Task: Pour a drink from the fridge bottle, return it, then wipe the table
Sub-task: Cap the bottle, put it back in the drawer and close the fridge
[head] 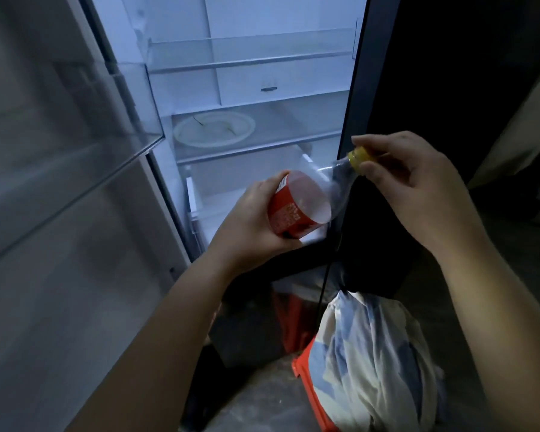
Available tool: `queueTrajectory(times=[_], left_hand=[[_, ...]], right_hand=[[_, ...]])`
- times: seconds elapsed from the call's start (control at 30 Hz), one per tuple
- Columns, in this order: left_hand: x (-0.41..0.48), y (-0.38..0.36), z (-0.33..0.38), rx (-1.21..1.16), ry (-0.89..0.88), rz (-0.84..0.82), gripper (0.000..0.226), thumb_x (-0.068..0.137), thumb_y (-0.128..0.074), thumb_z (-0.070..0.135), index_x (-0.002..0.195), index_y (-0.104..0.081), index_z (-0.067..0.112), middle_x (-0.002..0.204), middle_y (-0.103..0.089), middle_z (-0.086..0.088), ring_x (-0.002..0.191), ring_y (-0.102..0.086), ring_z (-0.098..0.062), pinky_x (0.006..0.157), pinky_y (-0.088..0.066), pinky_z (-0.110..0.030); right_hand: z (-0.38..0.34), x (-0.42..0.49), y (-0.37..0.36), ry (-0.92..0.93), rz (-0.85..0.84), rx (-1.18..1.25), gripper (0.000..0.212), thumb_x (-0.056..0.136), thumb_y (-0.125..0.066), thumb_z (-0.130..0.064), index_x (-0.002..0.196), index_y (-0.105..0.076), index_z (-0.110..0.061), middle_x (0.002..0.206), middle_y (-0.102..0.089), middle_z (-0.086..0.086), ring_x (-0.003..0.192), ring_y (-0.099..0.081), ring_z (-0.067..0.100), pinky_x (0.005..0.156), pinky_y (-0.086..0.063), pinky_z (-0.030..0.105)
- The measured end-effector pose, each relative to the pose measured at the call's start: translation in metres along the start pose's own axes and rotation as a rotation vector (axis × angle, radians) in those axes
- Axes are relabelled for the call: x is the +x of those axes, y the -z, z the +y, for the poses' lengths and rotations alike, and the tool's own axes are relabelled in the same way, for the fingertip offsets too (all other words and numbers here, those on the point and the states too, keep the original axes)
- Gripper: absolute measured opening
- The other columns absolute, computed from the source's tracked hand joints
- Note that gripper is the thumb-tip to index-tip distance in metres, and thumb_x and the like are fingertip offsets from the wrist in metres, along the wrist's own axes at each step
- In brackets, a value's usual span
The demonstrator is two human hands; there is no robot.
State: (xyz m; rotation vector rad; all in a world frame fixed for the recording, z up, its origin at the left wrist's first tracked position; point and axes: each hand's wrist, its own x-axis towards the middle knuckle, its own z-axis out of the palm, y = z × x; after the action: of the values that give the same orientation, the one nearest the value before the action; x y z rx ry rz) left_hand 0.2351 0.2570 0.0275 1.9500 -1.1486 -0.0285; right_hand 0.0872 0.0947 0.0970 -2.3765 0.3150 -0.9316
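The base of the bottle is hidden inside the left hand, and the print on its red label is too blurred to read. Fingers of the right hand cover part of the yellow cap. The fridge door (left edge) and the floor bag run out of frame.

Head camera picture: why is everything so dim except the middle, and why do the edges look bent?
In the head view the only strong light comes from the open fridge, bluish-white; the floor and the bag lie in gloom; the wide lens bows the fridge door; the bottle looks fairly sharp.
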Motion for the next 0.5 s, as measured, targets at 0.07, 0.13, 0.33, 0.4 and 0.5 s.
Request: queueTrajectory(times=[0.07, 0.13, 0.33, 0.4, 0.5], left_hand=[[0.022, 0.001, 0.0, -0.038, 0.019, 0.043, 0.101, 0.055, -0.086, 0.021, 0.141, -0.036, 0.032, 0.119, -0.048, 0.009, 0.109, -0.052, -0.012, 0.093, -0.043, -0.023], [0.042, 0.003, 0.0, -0.082, 0.033, 0.091, 0.101, 0.054, -0.085, 0.021, 0.14, -0.036, 0.036, 0.119, -0.047, 0.008, 0.104, -0.057, -0.018, 0.087, -0.051, -0.037], [0.092, 0.002, -0.009, -0.176, 0.093, 0.211, 0.098, 0.056, -0.088, 0.015, 0.136, -0.038, 0.041, 0.122, -0.047, 0.006, 0.099, -0.055, -0.002, 0.079, -0.046, -0.009], [0.102, -0.005, -0.016, -0.244, 0.121, 0.222, 0.097, 0.054, -0.089, 0.019, 0.133, -0.039, 0.044, 0.124, -0.05, 0.005, 0.104, -0.057, -0.005, 0.087, -0.05, -0.02], [0.111, -0.015, -0.026, -0.302, 0.159, 0.262, 0.096, 0.053, -0.089, 0.022, 0.132, -0.038, 0.048, 0.125, -0.053, 0.005, 0.109, -0.058, -0.01, 0.089, -0.053, -0.032]], right_hand=[[0.004, 0.029, 0.002, 0.058, -0.003, -0.019, 0.033, 0.092, -0.058, -0.022, 0.125, -0.06, -0.021, 0.111, -0.057, -0.007, 0.093, -0.052, -0.005, 0.084, -0.036, 0.0], [0.006, 0.058, 0.004, 0.124, -0.024, -0.025, 0.033, 0.092, -0.059, -0.02, 0.125, -0.06, -0.016, 0.11, -0.057, -0.004, 0.093, -0.054, 0.0, 0.084, -0.039, 0.002], [0.013, 0.129, 0.001, 0.312, -0.074, 0.006, 0.031, 0.091, -0.06, -0.019, 0.122, -0.063, -0.015, 0.103, -0.058, -0.005, 0.088, -0.059, 0.006, 0.083, -0.044, 0.008], [0.016, 0.145, -0.006, 0.362, -0.102, -0.039, 0.03, 0.092, -0.06, -0.018, 0.121, -0.063, -0.014, 0.102, -0.057, -0.006, 0.087, -0.059, 0.009, 0.082, -0.045, 0.009], [0.02, 0.163, -0.016, 0.386, -0.173, -0.068, 0.03, 0.092, -0.059, -0.018, 0.122, -0.063, -0.016, 0.108, -0.06, -0.001, 0.088, -0.061, 0.012, 0.087, -0.05, 0.025]])
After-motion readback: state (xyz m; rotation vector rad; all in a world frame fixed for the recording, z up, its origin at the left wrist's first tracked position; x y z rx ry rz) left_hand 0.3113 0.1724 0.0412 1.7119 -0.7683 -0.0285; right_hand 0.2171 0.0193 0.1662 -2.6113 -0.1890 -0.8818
